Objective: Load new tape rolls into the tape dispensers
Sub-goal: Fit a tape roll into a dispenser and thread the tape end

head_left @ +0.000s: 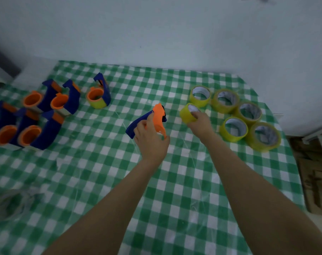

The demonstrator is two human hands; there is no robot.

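Observation:
My left hand (151, 139) grips a blue and orange tape dispenser (150, 120) and holds it just above the middle of the table. My right hand (199, 122) is closed on a yellow tape roll (187, 113), tilted, with one finger in its core. Several more yellow tape rolls (235, 128) lie flat in a cluster to the right. One dispenser (99, 95) at the back left carries a yellow roll.
Several blue and orange dispensers (36, 124) stand grouped at the left of the green checked tablecloth (105, 181). A blurred clear object (11, 203) lies at the front left. The table's right edge drops to a floor with cardboard (315, 173). A white wall stands behind.

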